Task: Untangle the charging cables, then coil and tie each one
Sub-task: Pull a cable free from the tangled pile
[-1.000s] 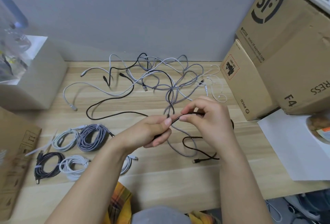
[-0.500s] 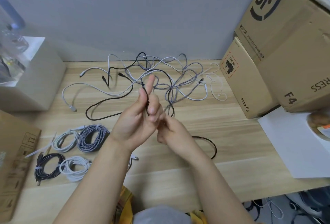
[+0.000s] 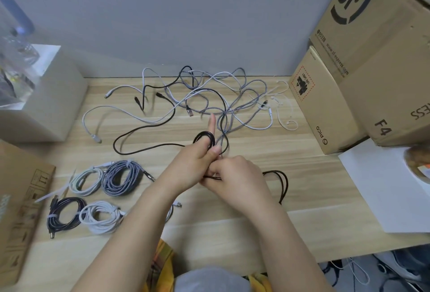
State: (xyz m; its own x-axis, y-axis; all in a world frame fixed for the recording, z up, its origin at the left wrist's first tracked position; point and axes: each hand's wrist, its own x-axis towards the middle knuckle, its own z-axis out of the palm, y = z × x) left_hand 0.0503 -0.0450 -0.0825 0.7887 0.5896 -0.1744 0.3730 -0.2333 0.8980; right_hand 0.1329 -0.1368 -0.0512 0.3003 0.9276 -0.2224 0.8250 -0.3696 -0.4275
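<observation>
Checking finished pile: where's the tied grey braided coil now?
Head view, left of the hands: the grey braided coil lies on the table, beside the pale coil, above the white coil.

Left grip point(image 3: 197, 159) forefinger raised, right grip point(image 3: 235, 175) pinching

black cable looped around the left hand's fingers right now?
Yes, the black cable forms small loops around the raised fingers of the left hand, while the right hand pinches it lower down.

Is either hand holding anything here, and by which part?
Both hold the black cable: small loops wound round the left hand's raised index finger, right hand gripping the strand beside them.
</observation>
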